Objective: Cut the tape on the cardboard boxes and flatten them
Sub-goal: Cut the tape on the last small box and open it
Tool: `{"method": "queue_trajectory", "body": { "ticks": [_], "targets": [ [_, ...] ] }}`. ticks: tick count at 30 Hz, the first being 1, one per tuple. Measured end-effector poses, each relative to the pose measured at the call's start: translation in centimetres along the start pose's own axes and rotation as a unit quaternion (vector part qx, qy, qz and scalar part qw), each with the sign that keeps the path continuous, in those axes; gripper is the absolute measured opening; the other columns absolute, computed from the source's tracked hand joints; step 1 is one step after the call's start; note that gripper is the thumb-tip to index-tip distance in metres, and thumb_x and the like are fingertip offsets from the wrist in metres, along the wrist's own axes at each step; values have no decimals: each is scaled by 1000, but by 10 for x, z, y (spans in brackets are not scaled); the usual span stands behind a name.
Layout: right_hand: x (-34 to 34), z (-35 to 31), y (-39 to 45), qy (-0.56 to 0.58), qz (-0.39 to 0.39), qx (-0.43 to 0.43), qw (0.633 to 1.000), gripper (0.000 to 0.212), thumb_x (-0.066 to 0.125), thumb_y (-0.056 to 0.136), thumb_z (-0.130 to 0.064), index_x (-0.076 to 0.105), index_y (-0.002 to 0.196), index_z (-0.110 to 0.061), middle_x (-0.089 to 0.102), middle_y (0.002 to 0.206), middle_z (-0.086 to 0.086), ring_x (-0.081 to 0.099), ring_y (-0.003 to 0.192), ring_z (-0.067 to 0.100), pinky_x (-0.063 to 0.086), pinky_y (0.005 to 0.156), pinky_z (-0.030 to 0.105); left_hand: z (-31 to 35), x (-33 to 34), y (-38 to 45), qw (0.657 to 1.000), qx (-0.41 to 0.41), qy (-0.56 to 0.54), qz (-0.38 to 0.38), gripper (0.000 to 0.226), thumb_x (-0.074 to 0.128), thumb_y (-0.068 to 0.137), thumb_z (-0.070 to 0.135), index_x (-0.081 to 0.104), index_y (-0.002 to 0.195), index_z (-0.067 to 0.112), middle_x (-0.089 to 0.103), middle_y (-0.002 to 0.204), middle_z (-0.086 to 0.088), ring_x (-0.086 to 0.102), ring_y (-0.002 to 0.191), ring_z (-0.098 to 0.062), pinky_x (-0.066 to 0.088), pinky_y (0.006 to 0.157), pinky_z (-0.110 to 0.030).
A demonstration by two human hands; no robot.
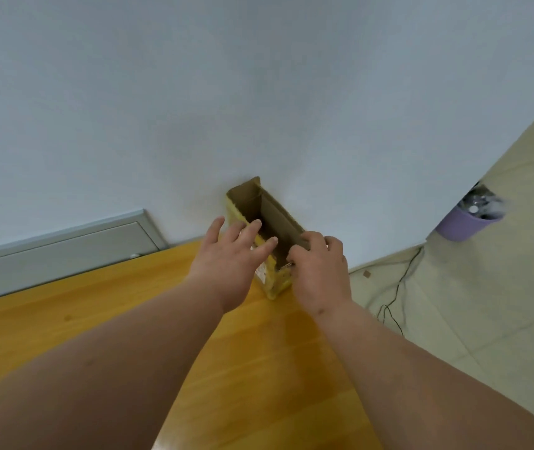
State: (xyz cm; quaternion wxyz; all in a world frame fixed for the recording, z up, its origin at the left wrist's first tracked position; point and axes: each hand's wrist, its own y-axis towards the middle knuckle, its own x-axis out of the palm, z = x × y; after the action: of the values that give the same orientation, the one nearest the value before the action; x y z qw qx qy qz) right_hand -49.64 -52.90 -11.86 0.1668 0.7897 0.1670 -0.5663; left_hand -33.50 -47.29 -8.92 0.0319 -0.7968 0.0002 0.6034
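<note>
Box (273, 219) open — both hands (231, 254) on it

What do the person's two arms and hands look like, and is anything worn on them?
Both forearms are bare up to the frame edge: no sleeves show. The left hand and right hand wear no gloves; no rings, watch or bracelet are visible. A small dark mark sits near the right wrist.

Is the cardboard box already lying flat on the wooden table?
No, the cardboard box stands open with its hollow inside showing, on the wooden table.
</note>
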Motion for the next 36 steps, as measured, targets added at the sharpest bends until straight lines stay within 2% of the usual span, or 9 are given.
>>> {"method": "queue_trajectory", "body": {
  "ticks": [4, 9, 12, 15, 20, 25, 30, 33, 36],
  "targets": [
    [0, -6, -19, 49, 5, -14, 999, 21, 55, 96, -23, 69, 112, -24, 49, 141, 2, 31, 129, 30, 37, 102, 41, -4, -8, -12, 1000, 0, -27, 6, 30, 59, 88, 21, 54, 114, 36, 54, 126, 3, 40, 133, -24, -2, 119, -53],
    [0, -29, -42, 77, -3, -24, 997, 22, 54, 95, -27, 65, 115, -30, 47, 138, -5, 33, 127, 23, 32, 105, 38, -21, -18, -46, 998, -13, -66, -18, 27, 52, 88, 10, 43, 97, 34, 43, 71, 16, 58, 89, -16, 10, 122, -50],
    [-5, -53, -56, 111, 2, -10, 994, 27, 53, 94, -28, 61, 120, -29, 45, 138, -3, 42, 125, 24, 32, 106, 41, -37, -24, -76, 994, -12, -106, 24, 34, 52, 87, 4, 38, 98, 33, 46, 80, 15, 58, 98, -18, 22, 119, -43],
    [-9, -81, -75, 197, 2, 39, 980, 59, 59, 92, -36, 38, 146, -27, 26, 155, 1, 34, 139, 24, 30, 113, 43, -56, -30, -108, 983, -50, -169, 45, 34, 50, 88, 0, 42, 106, 28, 57, 99, 4, 53, 99, -23, 37, 87, -32],
    [-14, -130, -115, 437, -169, 205, 859, 89, 61, 81, -70, 24, 153, -32, 32, 157, 2, 37, 139, 25, 32, 112, 44, -87, -41, -166, 931, -115, -345, 30, 12, 41, 100, 14, 42, 101, 26, 53, 84, 5, 53, 71, -16, 40, 56, -33],
    [-5, -167, -154, 515, -265, 218, 785, 102, 73, 43, -78, 48, 132, -34, 57, 130, -2, 52, 118, 24, 35, 105, 49, -110, -42, -215, 909, -131, -394, 49, 7, 39, 103, 23, 42, 100, 28, 57, 82, -1, 54, 72, -17, 40, 57, -29],
    [-3, -195, -163, 475, -285, 200, 808, 113, 77, 38, -68, 42, 138, -31, 61, 126, 4, 56, 114, 24, 44, 90, 40, -124, -45, -243, 909, -183, -371, 52, 10, 47, 101, 28, 44, 110, 33, 63, 101, 2, 58, 84, -15, 48, 68, -33],
    [-5, -203, -160, 449, -308, 203, 814, 88, 72, 46, -72, 55, 123, -31, 67, 113, -1, 60, 103, 22, 45, 79, 36, -130, -41, -259, 948, -176, -260, 43, 61, 52, 92, 55, 32, 144, 31, 39, 146, 0, 40, 131, -25, 35, 109, -44],
    [-7, -206, -151, 452, -330, 218, 799, 62, 66, 65, -72, 66, 111, -30, 72, 82, -8, 63, 77, 15, 45, 63, 28, -129, -38, -273, 971, -107, -213, -21, 96, 34, 73, 90, 23, 149, 34, 23, 153, 4, 24, 140, -23, 24, 116, -46]
  ]
}}
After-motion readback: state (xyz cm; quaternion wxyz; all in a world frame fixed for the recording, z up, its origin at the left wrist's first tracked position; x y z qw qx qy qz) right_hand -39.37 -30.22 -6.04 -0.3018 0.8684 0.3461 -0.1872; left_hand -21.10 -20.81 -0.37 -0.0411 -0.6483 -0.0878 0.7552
